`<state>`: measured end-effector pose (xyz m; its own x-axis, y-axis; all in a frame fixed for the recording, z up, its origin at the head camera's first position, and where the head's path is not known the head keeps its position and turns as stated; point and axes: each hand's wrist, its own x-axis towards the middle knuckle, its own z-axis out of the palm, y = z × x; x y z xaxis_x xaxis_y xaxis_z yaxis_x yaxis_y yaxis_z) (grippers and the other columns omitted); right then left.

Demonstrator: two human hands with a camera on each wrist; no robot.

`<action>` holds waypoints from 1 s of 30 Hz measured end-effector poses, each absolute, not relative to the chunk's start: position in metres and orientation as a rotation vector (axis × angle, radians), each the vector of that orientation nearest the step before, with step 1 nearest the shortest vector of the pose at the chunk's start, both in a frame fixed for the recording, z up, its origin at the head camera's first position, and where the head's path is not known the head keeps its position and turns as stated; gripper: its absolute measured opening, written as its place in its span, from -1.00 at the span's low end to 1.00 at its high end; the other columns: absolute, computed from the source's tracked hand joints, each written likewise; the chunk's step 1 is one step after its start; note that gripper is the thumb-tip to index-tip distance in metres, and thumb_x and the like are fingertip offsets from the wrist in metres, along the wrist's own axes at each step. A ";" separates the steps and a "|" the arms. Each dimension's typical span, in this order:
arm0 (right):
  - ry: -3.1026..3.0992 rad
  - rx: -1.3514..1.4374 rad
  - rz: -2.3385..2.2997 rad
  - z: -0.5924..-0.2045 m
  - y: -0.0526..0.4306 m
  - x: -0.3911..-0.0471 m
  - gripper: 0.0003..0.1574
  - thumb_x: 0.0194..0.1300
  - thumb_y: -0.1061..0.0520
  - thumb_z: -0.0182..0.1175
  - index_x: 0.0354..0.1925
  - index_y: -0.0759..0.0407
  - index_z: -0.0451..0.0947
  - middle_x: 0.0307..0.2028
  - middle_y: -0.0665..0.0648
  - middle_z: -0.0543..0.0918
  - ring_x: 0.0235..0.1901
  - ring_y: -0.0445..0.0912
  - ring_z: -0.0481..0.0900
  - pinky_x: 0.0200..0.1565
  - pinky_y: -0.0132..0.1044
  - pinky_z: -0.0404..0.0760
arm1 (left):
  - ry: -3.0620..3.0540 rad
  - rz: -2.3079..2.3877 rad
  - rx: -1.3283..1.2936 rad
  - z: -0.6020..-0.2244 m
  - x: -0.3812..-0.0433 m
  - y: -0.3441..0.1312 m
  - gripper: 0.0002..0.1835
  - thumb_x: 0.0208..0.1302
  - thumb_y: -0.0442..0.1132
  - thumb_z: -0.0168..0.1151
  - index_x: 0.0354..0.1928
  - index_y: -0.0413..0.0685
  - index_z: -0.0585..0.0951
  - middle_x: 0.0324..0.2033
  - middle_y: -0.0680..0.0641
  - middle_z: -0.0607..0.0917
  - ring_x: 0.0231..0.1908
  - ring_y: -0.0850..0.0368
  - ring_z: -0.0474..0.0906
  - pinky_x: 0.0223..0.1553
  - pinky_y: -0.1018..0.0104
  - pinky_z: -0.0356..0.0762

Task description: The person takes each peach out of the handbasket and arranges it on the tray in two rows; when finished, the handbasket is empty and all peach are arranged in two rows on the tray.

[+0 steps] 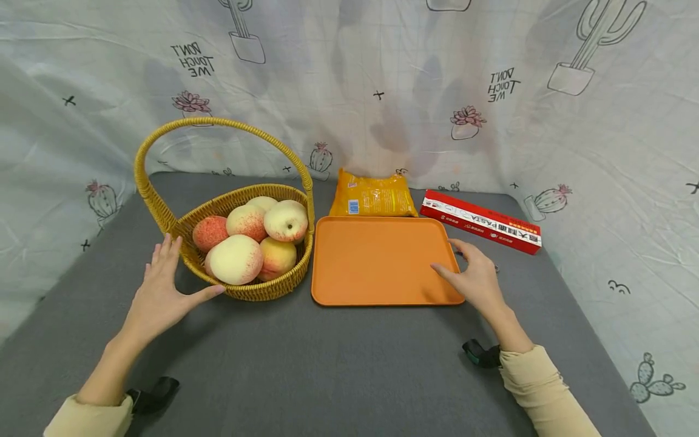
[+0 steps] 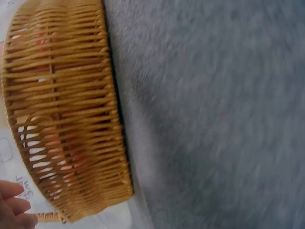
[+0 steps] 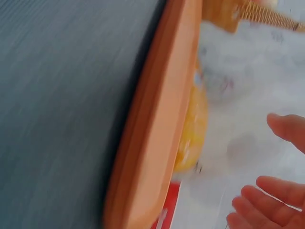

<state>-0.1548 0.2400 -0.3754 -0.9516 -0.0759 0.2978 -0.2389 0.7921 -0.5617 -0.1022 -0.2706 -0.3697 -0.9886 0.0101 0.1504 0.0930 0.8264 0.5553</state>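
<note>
A yellow wicker basket [image 1: 273, 292] with a tall arched handle [image 1: 218, 121] holds several peaches [image 1: 236, 260]. At its left front rim is my left hand [image 1: 161, 303], thumb and fingers spread wide; whether it touches the wicker I cannot tell. In the left wrist view only some fingertips [image 2: 13, 202] appear beside the basket's woven side [image 2: 66, 114]. My right hand [image 1: 476, 280] hovers at the right edge of an orange rectangular tray [image 1: 384, 261], thumb apart from the fingers and nothing held. The right wrist view shows that hand [image 3: 274, 202] apart from the tray [image 3: 157, 119].
Behind the tray lies an orange-yellow plastic packet [image 1: 374, 195]. A long red pasta box [image 1: 480, 221] sits angled at the back right. A small dark object, partly hidden, lies behind my right hand. Patterned white cloth [image 1: 355, 79] surrounds the grey table [image 1: 306, 370].
</note>
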 end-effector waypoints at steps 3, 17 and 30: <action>-2.617 0.318 1.088 -0.375 0.217 -0.158 -0.34 0.09 0.18 0.47 0.12 0.44 0.52 0.02 0.41 0.59 0.01 0.22 0.55 0.05 0.10 0.54 | -2.871 -0.922 -0.071 -0.372 -0.104 -0.267 0.28 0.07 0.18 0.41 0.52 -0.27 -0.22 0.50 -0.29 -0.30 0.46 -0.27 -0.45 0.27 -0.46 -0.28; -2.480 0.742 1.876 -0.355 0.098 -0.160 -0.40 0.12 0.31 0.41 0.14 0.39 0.52 0.06 0.31 0.60 0.09 0.24 0.53 0.12 -0.20 0.54 | -2.896 -0.950 0.034 -0.372 -0.108 -0.265 0.30 0.07 0.23 0.39 0.48 -0.41 -0.20 0.46 -0.43 -0.30 0.45 -0.33 -0.41 0.14 -0.57 -0.08; -2.404 0.987 1.735 -0.354 -0.003 -0.149 -0.34 0.08 0.22 0.47 0.13 0.40 0.51 0.07 0.29 0.60 0.08 0.06 0.57 0.06 -0.41 0.53 | -2.942 -0.917 0.100 -0.372 -0.109 -0.263 0.36 0.02 0.26 0.42 0.48 -0.42 -0.23 0.44 -0.48 -0.27 0.42 -0.46 -0.27 0.12 -0.55 0.02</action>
